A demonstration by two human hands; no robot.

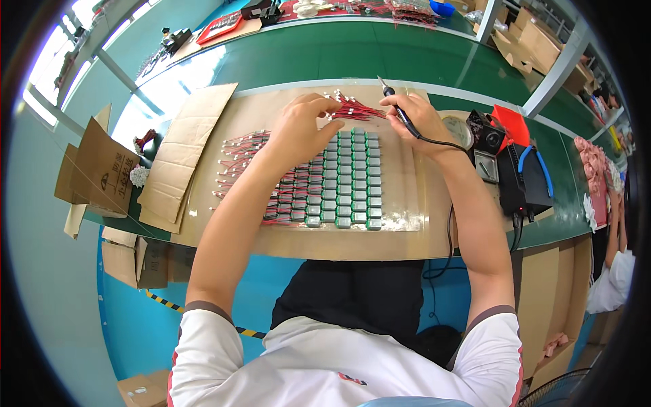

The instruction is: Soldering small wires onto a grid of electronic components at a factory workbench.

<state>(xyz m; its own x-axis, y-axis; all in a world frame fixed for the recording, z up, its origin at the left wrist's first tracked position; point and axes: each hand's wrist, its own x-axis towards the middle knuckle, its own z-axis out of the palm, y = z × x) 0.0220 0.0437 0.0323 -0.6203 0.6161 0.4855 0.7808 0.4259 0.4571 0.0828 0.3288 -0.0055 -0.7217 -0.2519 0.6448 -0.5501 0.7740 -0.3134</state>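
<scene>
My left hand (302, 130) hovers over the far end of the grid of parts, thumb and fingers apart with nothing visible between them. Beside its fingertips lies a loose bundle of red and black wires (356, 108) with white connectors. A soldering iron (403, 121) is gripped in my right hand (422, 122), its tip pointing up and away from me. Between my forearms, small grey battery packs (344, 182) with green ends stand in tight rows. Wired leads with white plugs (234, 159) fan out from the left-hand rows, partly hidden under my left forearm.
A black soldering station (525, 182) with blue-handled pliers (536, 169) sits at the right, by a small metal tray (485, 165). Cardboard (186, 159) lies at the left beside an open carton (102, 169). The iron's cord (450, 227) hangs over the table edge. Another person's arm (614, 224) shows far right.
</scene>
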